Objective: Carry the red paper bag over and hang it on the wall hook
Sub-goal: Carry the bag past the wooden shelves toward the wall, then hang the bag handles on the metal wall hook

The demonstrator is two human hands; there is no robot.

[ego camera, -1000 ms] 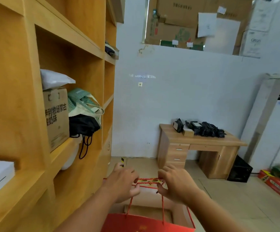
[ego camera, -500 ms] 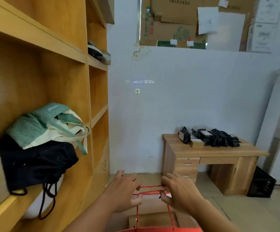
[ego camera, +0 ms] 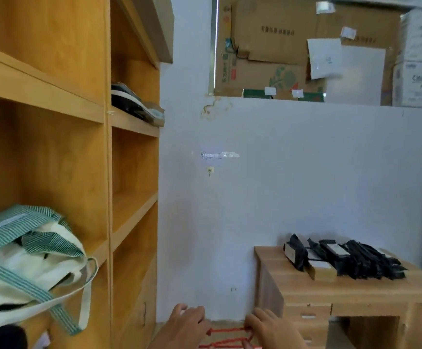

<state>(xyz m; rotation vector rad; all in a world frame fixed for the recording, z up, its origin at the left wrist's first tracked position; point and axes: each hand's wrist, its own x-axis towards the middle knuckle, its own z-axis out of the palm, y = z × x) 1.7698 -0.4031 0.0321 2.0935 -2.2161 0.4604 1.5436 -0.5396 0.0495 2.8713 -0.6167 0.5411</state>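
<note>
Compared with the view half a second earlier, the wall filled more of the frame and the hook sat nearer the centre, so I judged that I had closed on the target. The red bag body, visible at the bottom edge before, had dropped out of frame; only its red rope handles showed, stretched level between my two hands. The carry was therefore well advanced, and the lift to the hook was not yet done.

My left hand was curled closed around the left end of the handles. My right hand was closed likewise on the right end, fingers folded over the cords. Both grips held the cords taut and spread apart, which I judged suitable for dropping the loops over a small peg.

Materials noted:
- The handles were twisted cord, thin and limp, with a rope-like lay.
- The hook was a small pale square plate with a short dark prong below it, fixed to the white wall. The paint was matt, chipped near the upper ledge.
- The shelving unit on the left was smooth orange-toned board with square compartments.
- A soft striped green-and-cream tote slumped out of one compartment.
- The desk on the right was wood-grained, carrying glossy black packets.
</note>
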